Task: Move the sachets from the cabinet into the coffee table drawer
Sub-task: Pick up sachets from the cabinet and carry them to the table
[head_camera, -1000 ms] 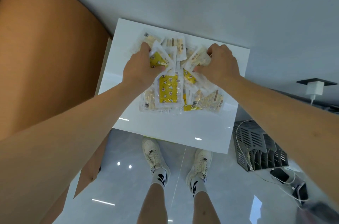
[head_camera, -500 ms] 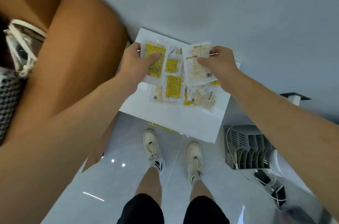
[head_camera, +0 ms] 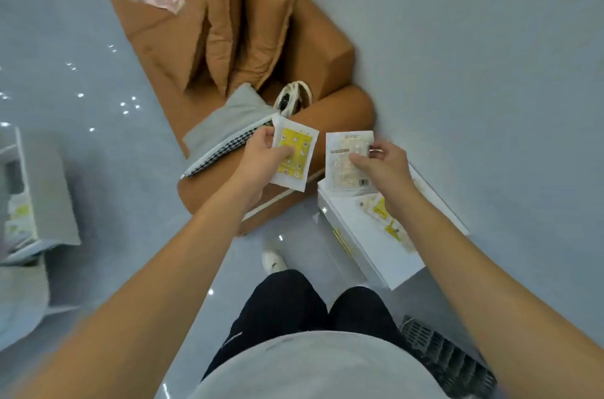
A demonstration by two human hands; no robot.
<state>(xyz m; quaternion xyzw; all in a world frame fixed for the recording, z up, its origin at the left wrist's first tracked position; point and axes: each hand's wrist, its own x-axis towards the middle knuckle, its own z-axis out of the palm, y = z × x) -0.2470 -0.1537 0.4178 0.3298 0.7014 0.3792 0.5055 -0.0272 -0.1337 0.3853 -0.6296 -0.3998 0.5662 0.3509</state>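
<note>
While you stand over the grey floor, each of your hands carries one sachet clear of the cabinet.

Left hand: thumb on the face and fingers behind, clamped on a yellow sachet with a white border. It hangs in the air over the brown sofa, touching nothing else.

Right hand: thumb and fingers pinched on the right edge of a pale sachet with small print and a barcode near its lower corner. Its bottom edge sits over the far end of the white cabinet; you cannot tell whether it touches.

Remaining sachets: a loose heap, yellow and pale, lying on the cabinet top along its wall-side edge, partly hidden by your right forearm.

Sofa: brown cushions, a grey pillow with a checked edge, and a blurred bag at the far end.

Left edge of view: a pale piece of furniture, too blurred to tell if it is the drawer.

Lower right: a dark slatted rack on the floor.
</note>
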